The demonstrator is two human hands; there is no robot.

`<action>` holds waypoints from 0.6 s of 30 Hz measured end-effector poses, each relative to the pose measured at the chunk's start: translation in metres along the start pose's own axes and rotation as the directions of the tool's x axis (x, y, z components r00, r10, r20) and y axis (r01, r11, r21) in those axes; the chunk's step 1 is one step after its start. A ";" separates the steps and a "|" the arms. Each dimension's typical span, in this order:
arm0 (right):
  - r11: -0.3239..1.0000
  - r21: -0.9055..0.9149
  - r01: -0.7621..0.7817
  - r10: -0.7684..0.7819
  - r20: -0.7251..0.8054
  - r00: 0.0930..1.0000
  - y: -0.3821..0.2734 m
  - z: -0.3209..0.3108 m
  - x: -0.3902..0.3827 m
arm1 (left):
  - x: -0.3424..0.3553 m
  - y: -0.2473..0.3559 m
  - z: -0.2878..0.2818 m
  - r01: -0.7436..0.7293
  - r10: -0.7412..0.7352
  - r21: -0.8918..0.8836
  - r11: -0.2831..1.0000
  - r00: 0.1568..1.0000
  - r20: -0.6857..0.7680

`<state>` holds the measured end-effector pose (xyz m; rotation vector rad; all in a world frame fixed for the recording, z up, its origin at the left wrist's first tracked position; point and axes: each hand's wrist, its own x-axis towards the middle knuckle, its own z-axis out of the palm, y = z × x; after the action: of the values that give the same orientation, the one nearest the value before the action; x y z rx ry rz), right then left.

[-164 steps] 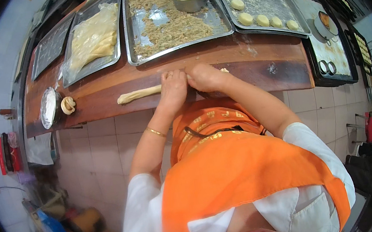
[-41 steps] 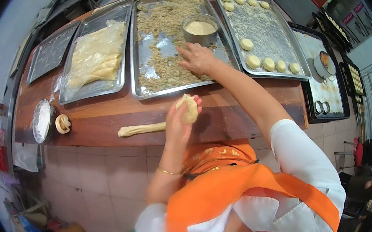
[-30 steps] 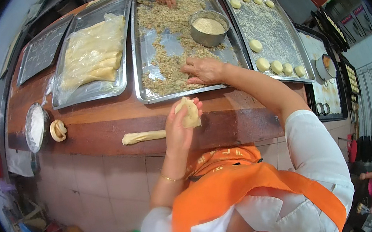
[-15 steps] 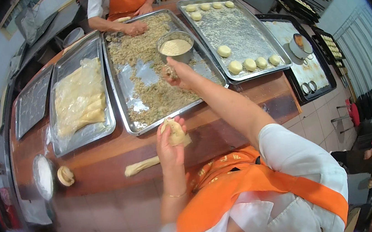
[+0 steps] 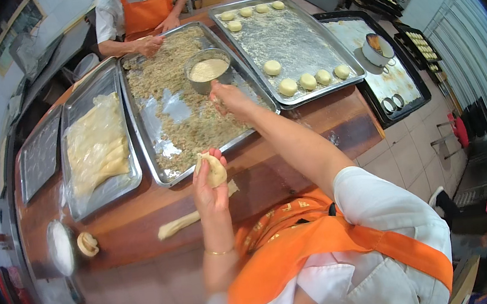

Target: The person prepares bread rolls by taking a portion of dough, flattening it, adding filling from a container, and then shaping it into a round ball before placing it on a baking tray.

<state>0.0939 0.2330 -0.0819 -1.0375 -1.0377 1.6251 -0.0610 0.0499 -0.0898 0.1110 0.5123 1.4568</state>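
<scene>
1. Head view, hands: the left hand (image 5: 209, 187) is cupping a flattened dough piece (image 5: 214, 170), palm up, fingers curling behind it. Ahead and to its right, the right hand (image 5: 228, 101) is hanging over the metal tray (image 5: 175, 107), fingers bunching inward. They seem to be pinching some crumbly mix (image 5: 211, 128); how much, I cannot tell.

2. Near the left wrist: a dough rope (image 5: 177, 226) is lying on the wooden table (image 5: 276, 178), one end showing left of the wrist, a flat end showing right.

3. Handling, my judgement: the left palm should be forming a shallow hollow, the thumb pressing lightly so the dough isn't tearing. The right fingers should be squeezing any pinch compact, so crumbs aren't scattering over the dough's border.

4. Edges: the tray's near rim is standing between the two hands. A round pan (image 5: 202, 87) is sitting just beyond the right fingertips; touching or apart, I cannot tell. A co-worker's hand (image 5: 148, 45) is resting farther off, well apart.

5. Room: the widest gap is running over the table, between left hand and right forearm. Beyond that forearm, dough rounds (image 5: 307, 81) are lining the floured tray (image 5: 279, 40).
</scene>
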 end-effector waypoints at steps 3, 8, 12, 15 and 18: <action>0.977 0.201 -0.069 0.055 0.075 0.996 -0.009 -0.007 -0.003 | 0.006 0.001 0.008 0.017 -0.016 0.007 1.000 1.000 -0.013; 0.758 0.632 -0.163 0.214 -0.004 0.977 -0.018 -0.001 -0.010 | 0.015 -0.003 0.017 0.012 -0.012 0.005 1.000 0.998 -0.067; 0.888 0.445 -0.112 0.134 -0.019 0.991 -0.002 -0.011 -0.003 | 0.035 -0.005 0.018 0.000 0.005 0.080 0.997 0.998 -0.064; 0.988 0.148 -0.036 0.046 -0.063 0.997 -0.006 0.004 -0.013 | 0.047 -0.003 0.022 -0.036 0.048 0.118 0.992 0.994 -0.099; 0.989 -0.150 -0.003 0.002 -0.006 1.000 -0.015 0.006 -0.018 | 0.069 -0.004 0.019 -0.086 0.096 0.182 0.980 0.994 -0.050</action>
<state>0.0957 0.2175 -0.0627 -1.1421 -1.1694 1.5638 -0.0483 0.1197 -0.0928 0.2381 0.6947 1.5045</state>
